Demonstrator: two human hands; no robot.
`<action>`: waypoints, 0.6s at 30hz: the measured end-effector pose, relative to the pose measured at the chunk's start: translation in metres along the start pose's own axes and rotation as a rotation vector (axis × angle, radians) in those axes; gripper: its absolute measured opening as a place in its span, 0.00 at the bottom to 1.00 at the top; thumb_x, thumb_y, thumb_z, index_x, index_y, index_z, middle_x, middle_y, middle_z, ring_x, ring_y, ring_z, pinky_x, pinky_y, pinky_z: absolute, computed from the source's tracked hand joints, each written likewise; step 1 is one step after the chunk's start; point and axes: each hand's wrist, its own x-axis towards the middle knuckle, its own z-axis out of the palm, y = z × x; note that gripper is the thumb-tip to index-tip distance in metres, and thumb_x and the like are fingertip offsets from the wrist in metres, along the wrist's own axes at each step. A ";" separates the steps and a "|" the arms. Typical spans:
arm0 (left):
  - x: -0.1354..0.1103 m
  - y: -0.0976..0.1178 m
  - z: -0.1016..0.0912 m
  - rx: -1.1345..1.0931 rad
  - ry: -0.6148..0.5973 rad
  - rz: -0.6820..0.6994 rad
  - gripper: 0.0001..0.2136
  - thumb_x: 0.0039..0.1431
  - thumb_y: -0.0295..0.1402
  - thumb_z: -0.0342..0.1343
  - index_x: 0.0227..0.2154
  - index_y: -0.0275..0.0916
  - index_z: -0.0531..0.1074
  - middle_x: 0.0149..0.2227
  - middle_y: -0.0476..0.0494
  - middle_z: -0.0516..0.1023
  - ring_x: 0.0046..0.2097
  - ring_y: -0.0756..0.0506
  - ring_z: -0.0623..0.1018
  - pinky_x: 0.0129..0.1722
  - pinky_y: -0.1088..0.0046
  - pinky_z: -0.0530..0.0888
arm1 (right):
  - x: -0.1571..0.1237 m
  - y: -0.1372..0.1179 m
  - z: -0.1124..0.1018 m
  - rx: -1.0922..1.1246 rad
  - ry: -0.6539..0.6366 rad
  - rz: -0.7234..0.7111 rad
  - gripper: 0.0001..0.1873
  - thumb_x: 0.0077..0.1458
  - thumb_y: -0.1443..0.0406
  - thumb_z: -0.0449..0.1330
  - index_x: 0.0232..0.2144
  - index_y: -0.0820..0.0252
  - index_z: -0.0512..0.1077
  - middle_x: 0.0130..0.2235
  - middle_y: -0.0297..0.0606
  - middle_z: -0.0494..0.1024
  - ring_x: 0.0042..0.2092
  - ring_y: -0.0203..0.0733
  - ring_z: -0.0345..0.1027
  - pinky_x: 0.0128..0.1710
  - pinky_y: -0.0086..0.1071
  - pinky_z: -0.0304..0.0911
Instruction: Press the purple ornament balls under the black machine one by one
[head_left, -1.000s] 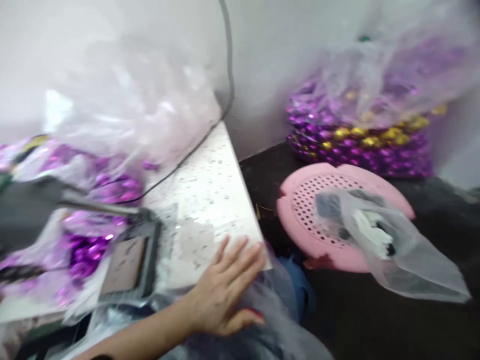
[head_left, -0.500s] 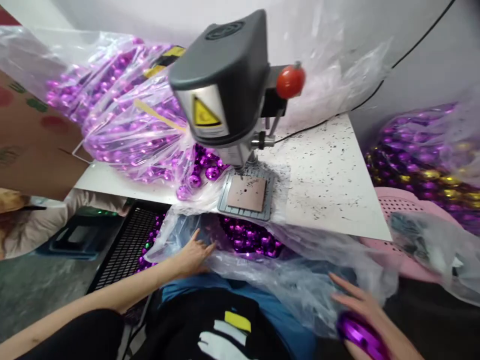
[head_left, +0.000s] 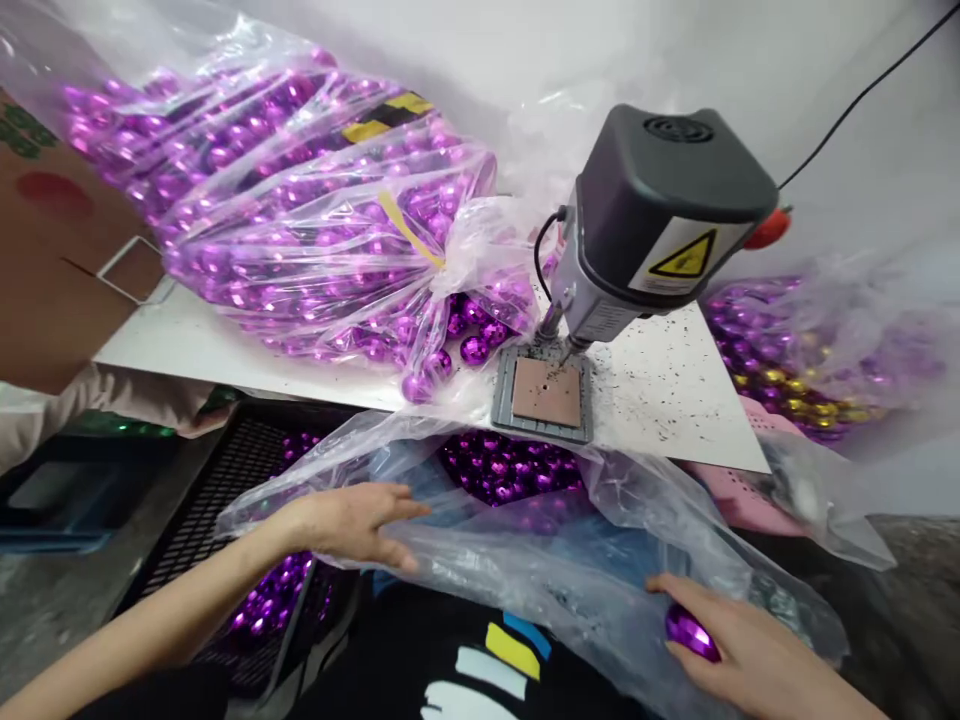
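Observation:
My left hand [head_left: 352,522] lies on the clear plastic bag [head_left: 570,560] spread over my lap, fingers stretched out to the right. My right hand [head_left: 739,650] is at the bag's lower right edge, curled round a shiny purple ball [head_left: 691,632]. More purple balls [head_left: 510,470] show inside the bag under the table edge. A small grey bench drill [head_left: 652,225] stands on the white table [head_left: 675,390] above a brown pad [head_left: 547,392].
A big clear sack of purple balls [head_left: 300,230] lies on the table's left. A black mesh crate [head_left: 240,490] with purple balls sits below left. Another sack of purple and gold balls [head_left: 795,360] and a pink perforated lid [head_left: 750,500] are at right. Cardboard [head_left: 52,270] is far left.
The view swung from the pink lid on the right to the drill and bag. My right hand came in with a purple ball; my left hand moved along the bag.

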 end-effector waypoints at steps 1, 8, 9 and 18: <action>0.013 0.002 0.001 -0.079 0.029 0.064 0.22 0.63 0.51 0.55 0.56 0.49 0.73 0.56 0.46 0.78 0.56 0.42 0.78 0.53 0.71 0.72 | 0.000 -0.003 -0.006 -0.004 0.015 -0.005 0.30 0.48 0.53 0.57 0.55 0.44 0.69 0.59 0.37 0.71 0.56 0.53 0.71 0.56 0.43 0.68; 0.078 -0.042 0.057 0.277 0.079 -0.078 0.38 0.42 0.37 0.72 0.60 0.41 0.70 0.66 0.26 0.64 0.68 0.25 0.62 0.63 0.41 0.60 | 0.040 -0.047 -0.054 0.151 0.138 -0.105 0.33 0.56 0.44 0.51 0.61 0.43 0.61 0.64 0.37 0.64 0.62 0.52 0.64 0.64 0.49 0.60; 0.074 -0.056 0.063 0.318 0.042 -0.152 0.41 0.37 0.33 0.74 0.60 0.41 0.69 0.66 0.26 0.64 0.68 0.25 0.62 0.63 0.42 0.61 | 0.046 -0.048 -0.059 0.164 0.147 -0.107 0.32 0.56 0.44 0.51 0.60 0.44 0.63 0.62 0.39 0.66 0.59 0.52 0.66 0.62 0.49 0.63; 0.055 0.018 -0.018 -0.407 0.141 0.055 0.18 0.67 0.42 0.52 0.57 0.45 0.73 0.50 0.41 0.81 0.52 0.40 0.79 0.54 0.63 0.73 | 0.069 -0.079 -0.073 0.786 0.371 -0.451 0.34 0.51 0.49 0.64 0.57 0.52 0.63 0.57 0.45 0.71 0.57 0.46 0.69 0.57 0.39 0.69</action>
